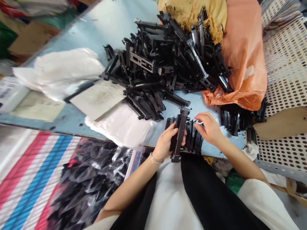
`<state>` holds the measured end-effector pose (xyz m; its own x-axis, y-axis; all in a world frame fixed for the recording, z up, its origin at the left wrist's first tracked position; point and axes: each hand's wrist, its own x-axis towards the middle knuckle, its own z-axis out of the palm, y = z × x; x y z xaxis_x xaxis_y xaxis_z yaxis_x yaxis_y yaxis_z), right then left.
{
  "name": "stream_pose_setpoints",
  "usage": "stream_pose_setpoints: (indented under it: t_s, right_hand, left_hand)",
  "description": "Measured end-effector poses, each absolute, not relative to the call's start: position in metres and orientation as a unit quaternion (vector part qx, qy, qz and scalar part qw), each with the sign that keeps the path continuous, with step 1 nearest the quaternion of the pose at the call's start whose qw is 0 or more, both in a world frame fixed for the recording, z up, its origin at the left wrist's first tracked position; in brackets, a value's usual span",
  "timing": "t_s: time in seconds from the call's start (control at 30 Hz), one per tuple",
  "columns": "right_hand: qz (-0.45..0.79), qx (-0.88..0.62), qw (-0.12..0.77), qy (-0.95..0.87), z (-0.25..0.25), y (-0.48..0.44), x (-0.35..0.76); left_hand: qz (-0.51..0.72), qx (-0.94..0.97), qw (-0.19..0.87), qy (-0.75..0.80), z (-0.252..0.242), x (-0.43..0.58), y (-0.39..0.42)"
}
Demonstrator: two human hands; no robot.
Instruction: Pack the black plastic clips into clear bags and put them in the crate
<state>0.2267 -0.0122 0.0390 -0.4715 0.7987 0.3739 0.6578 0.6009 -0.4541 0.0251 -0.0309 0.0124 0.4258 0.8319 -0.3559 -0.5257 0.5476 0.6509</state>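
Left hand (164, 142) closed around a black plastic bracket (179, 134), the palm behind it and the fingers wrapped across its lower part. The bracket stands almost upright, a firm hold that seems to keep it clear of its neighbours, and its lower end projects past the front edge of the light blue bench (231, 143). A chain bracelet (154, 158) circles the left wrist. Right hand (208, 128) reaches in from the other side, curved, with its fingertips (197, 125) on the top of a row of similar black parts (192, 137); whether this grip has hold of a piece cannot be told. The row stands on edge, packed side by side, which probably keeps the pieces together within easy reach of both hands. Beyond it lies a loose heap of black brackets (165, 54), matte and ribbed, one showing a slotted grey metal plate (142, 63). The heap leans against an orange woven sack (242, 54). A smaller cluster of black parts (236, 118) sits to the right. White plastic sheeting (122, 126) lies to the left of the hands, and a clear bag of black parts (88, 179) rests on a striped cloth (31, 166) below the bench.
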Motion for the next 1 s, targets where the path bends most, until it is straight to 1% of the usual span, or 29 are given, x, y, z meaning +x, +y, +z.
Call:
stream_pose_setpoints:
  t_s: [0.07, 0.13, 0.27, 0.37, 0.43, 0.5, 0.57, 0.6, 0.67, 0.73, 0.8, 0.83, 0.87, 0.93, 1.0]
  right_hand:
    - [0.117, -0.444, 0.23, -0.858, 0.035, 0.002, 0.227]
    - [0.147, -0.417, 0.195, -0.876, 0.031, 0.01, 0.224]
    - [0.202, -0.36, 0.222, -0.884, 0.03, 0.013, 0.218]
    - [0.233, -0.375, 0.232, -0.867, 0.034, 0.009, 0.213]
    - [0.337, -0.417, 0.252, -0.806, 0.032, 0.004, 0.206]
    - [0.462, -0.45, 0.269, -0.715, 0.028, 0.0, 0.198]
    - [0.557, -0.452, 0.237, -0.656, 0.024, -0.002, 0.193]
    - [0.573, -0.449, 0.215, -0.651, 0.023, -0.002, 0.192]
    - [0.537, -0.452, 0.195, -0.685, 0.028, 0.003, 0.195]
    - [0.416, -0.463, 0.215, -0.753, 0.035, 0.009, 0.202]
    - [0.314, -0.446, 0.223, -0.808, 0.041, 0.012, 0.206]
    - [0.305, -0.436, 0.224, -0.816, 0.042, 0.012, 0.206]
    - [0.322, -0.433, 0.227, -0.811, 0.042, 0.011, 0.204]
    - [0.384, -0.439, 0.236, -0.777, 0.037, 0.008, 0.2]
    - [0.462, -0.44, 0.22, -0.738, 0.033, 0.005, 0.196]
  left_hand:
    - [0.415, 0.238, 0.828, 0.294, 0.012, 0.024, -0.037]
    - [0.418, 0.259, 0.828, 0.27, 0.01, 0.022, -0.042]
    - [0.405, 0.303, 0.825, 0.254, 0.005, 0.014, -0.044]
    - [0.385, 0.333, 0.82, 0.261, 0.005, 0.008, -0.045]
    - [0.384, 0.385, 0.781, 0.306, 0.005, 0.005, -0.047]
    - [0.392, 0.464, 0.702, 0.372, 0.005, 0.004, -0.049]
    - [0.389, 0.514, 0.645, 0.411, 0.003, 0.004, -0.05]
    - [0.385, 0.513, 0.65, 0.408, 0.002, 0.003, -0.05]
    - [0.383, 0.465, 0.708, 0.369, 0.0, 0.002, -0.049]
    - [0.387, 0.396, 0.767, 0.324, 0.0, 0.002, -0.049]
    - [0.384, 0.348, 0.799, 0.303, 0.002, 0.002, -0.049]
    - [0.383, 0.339, 0.803, 0.304, 0.003, 0.002, -0.049]
    - [0.385, 0.34, 0.799, 0.311, 0.005, 0.003, -0.05]
    - [0.395, 0.368, 0.774, 0.332, 0.007, 0.004, -0.052]
    - [0.403, 0.392, 0.752, 0.343, 0.007, 0.004, -0.053]
